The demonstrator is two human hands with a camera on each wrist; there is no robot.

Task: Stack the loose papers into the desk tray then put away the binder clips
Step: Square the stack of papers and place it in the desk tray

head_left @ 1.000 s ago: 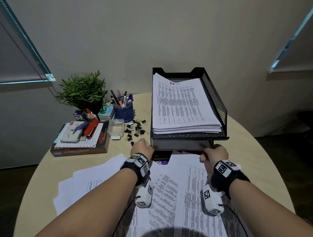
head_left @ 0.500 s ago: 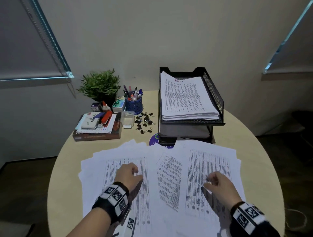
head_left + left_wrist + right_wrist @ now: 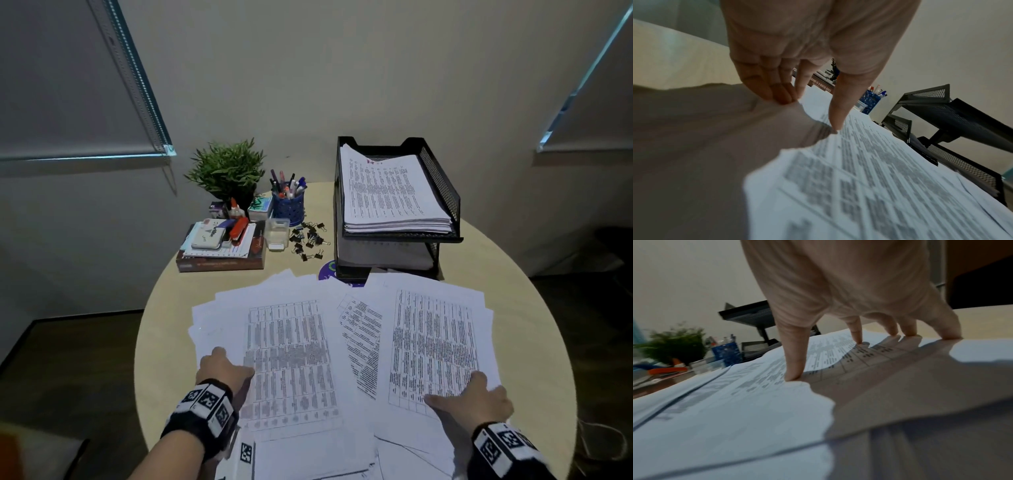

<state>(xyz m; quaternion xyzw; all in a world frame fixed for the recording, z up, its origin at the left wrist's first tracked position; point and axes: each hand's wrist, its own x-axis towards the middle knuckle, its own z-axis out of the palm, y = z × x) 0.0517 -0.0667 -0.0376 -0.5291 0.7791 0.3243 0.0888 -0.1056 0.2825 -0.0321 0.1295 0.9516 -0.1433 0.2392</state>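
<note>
So I've got both hands down on the loose papers, which are fanned across the near half of the round table, some hanging past its near edge. Left hand sits at the left side of the spread, fingertips bunched on a sheet with the thumb planted just beside them. It looks more like pressing than a real pinch. Right hand is splayed flat-ish, fingers straight and pushing down on the right-hand sheet.

My read: these sheets are light, floppy and slick on each other, so I'd sweep them inward from the outer edges and lift the pile by its long sides, not by a corner.

Further back, the black mesh desk tray stands toward the far right edge, its top tier already holding a thick printed stack; the lower tier looks loaded too. Left of it, the binder clips lie scattered, touching nothing but the table, beside a small clear box and a blue pen cup full of pens.
</note>
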